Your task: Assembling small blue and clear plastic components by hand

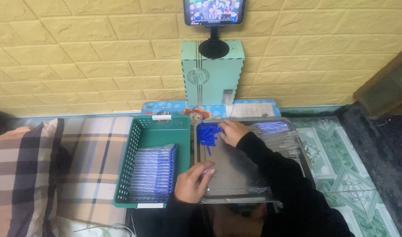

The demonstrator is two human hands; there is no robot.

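A metal tray lies in front of me. At its far left sits a heap of small blue caps, and my right hand reaches into that heap with fingers curled. Along the tray's far right lie clear pen barrels with blue parts. My left hand rests at the tray's near left edge, pinching a thin pen piece between thumb and fingers. Left of the tray stands a green plastic basket holding a neat stack of blue pens.
A teal box stands against the yellow brick-pattern wall, with a phone on a stand on top. A plaid cushion lies at the left. Patterned green floor covering spreads to the right.
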